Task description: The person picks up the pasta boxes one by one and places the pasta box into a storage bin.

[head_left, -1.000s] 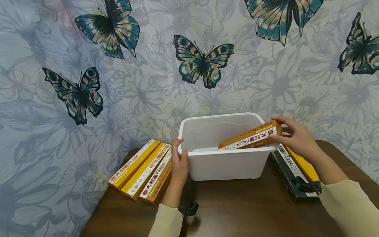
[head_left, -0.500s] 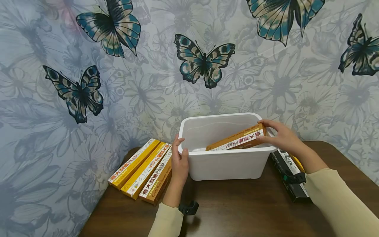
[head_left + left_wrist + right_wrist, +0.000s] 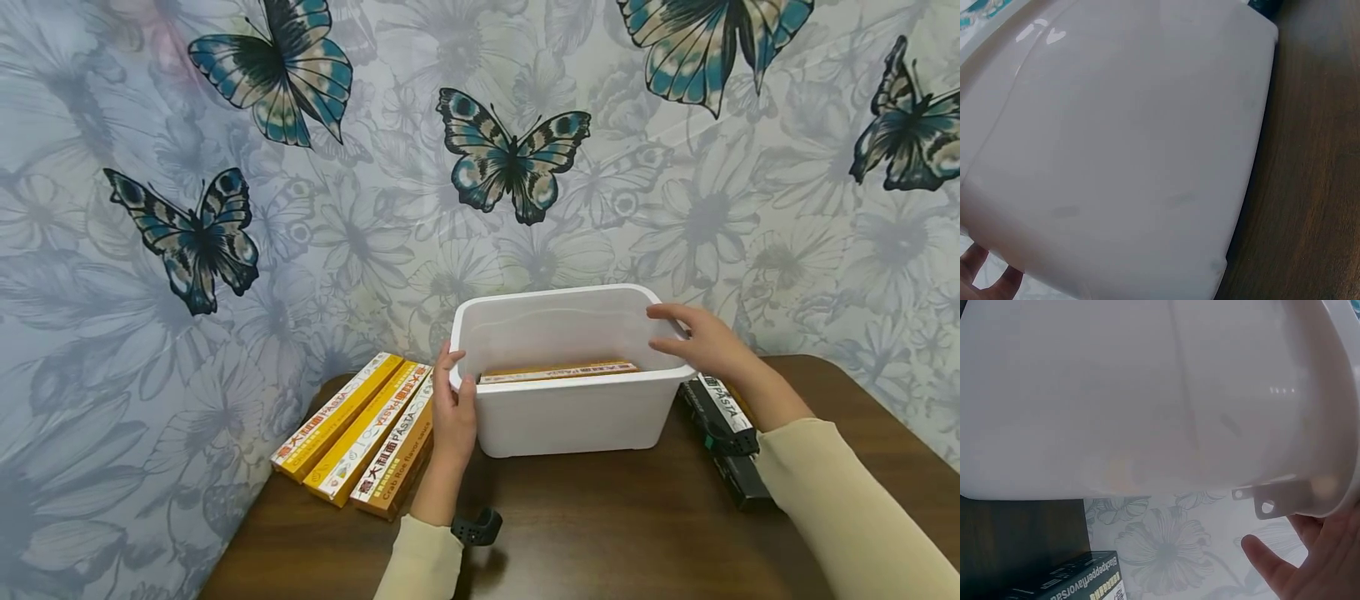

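A white plastic bin (image 3: 573,421) stands at the back of the table. My left hand (image 3: 452,417) grips its left rim with the thumb in front; its fingertips (image 3: 1004,284) show under the rim in the left wrist view. Inside the bin lies a yellow-brown pasta box (image 3: 558,373), its lower part hidden by the front wall. My right hand (image 3: 705,337) is at the right rim, fingers reaching over it, holding nothing. In the right wrist view its thumb (image 3: 1266,559) stands apart from the bin.
Left of the bin, two yellow pasta boxes (image 3: 337,414) and a brown one (image 3: 397,454) lie side by side. A black pasta box (image 3: 742,483) lies at right, partly under my right wrist. The patterned wall (image 3: 360,233) rises behind the dark wooden table (image 3: 585,525).
My right hand moved left over the bin's rim with the pasta box, then let go of it. The box slid left and down to lie inside the bin. My left hand stayed put.
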`<state>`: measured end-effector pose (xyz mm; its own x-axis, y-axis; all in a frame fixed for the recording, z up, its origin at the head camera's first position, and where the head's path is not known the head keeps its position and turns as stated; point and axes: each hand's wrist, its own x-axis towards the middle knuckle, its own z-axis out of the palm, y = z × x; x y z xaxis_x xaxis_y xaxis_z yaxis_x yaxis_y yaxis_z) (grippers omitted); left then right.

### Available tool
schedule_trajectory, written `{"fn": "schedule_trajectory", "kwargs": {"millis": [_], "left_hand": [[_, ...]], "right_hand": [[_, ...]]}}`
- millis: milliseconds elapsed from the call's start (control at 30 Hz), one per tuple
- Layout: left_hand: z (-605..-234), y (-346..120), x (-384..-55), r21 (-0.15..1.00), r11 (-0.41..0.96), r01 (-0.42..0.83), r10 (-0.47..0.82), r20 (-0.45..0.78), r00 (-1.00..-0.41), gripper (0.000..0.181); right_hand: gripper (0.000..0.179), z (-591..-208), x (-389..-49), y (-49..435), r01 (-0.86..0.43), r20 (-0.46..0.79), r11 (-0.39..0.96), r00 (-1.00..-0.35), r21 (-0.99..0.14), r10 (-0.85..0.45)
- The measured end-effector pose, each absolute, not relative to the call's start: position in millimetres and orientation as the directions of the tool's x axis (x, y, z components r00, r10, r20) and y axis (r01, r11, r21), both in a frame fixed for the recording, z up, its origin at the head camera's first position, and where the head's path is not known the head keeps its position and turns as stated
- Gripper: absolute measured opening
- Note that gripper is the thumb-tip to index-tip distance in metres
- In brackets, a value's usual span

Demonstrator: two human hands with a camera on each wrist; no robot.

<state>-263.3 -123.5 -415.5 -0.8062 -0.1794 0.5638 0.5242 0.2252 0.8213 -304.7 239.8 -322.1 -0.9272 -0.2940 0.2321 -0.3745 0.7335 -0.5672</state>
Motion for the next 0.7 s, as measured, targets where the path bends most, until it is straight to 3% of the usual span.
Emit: {"fn": "schedule_trajectory", "kwargs": {"millis": [267,700], "left_hand": [[-414.3,-124.0,-261.8,0.832,0.229,0.506,-0.176,0.546,-0.819,0.039],[-414.4,-124.6,-262.3,0.833,0.217,0.509,-0.162,0.545,-0.822,0.039]], "right_hand": [[0.055,-330.5,-301.3,241.4,-0.305,0.212,0.708,-0.952,-0.637,-0.22],[0.043,-351.9,-277.3,241.3,-0.34,0.387,0.597,-0.92,-0.726,-0.053]]}}
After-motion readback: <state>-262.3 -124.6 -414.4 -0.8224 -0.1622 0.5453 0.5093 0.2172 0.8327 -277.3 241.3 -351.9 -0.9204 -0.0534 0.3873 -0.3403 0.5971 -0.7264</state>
